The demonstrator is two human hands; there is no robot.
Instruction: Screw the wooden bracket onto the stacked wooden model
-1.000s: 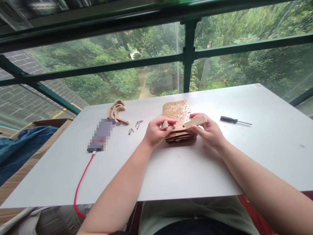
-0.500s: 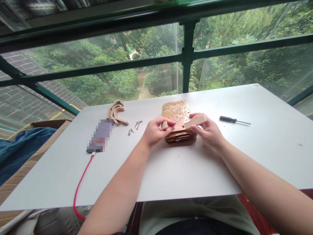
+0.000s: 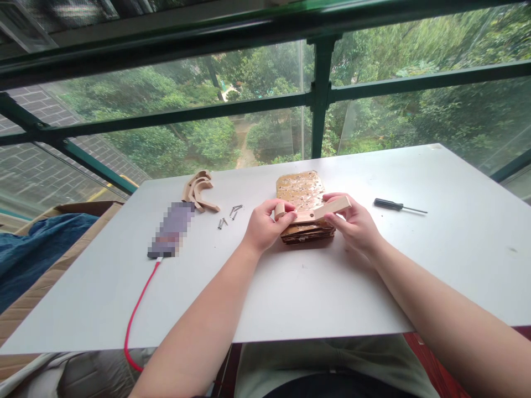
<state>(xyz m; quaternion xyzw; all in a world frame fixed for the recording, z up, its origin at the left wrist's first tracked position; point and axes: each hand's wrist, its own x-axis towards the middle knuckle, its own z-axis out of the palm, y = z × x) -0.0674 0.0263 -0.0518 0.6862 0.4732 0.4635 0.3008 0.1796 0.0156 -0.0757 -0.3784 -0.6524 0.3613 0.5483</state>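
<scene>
Pale flat wooden strip with a rounded end lies at mid-frame across a brown tape-covered block on the white tabletop. The left hand has its fingers clamped on the rounded end, and the right hand pinches the squared end. Over the last second only the left thumb has curled a little tighter; the wooden strip has not shifted, so the grip seems to be settling rather than the piece moving. At the left edge of the frame an open brown cardboard box holds crumpled blue cloth. A black screwdriver lies right of the hands and loose metal screws lie left of them.
</scene>
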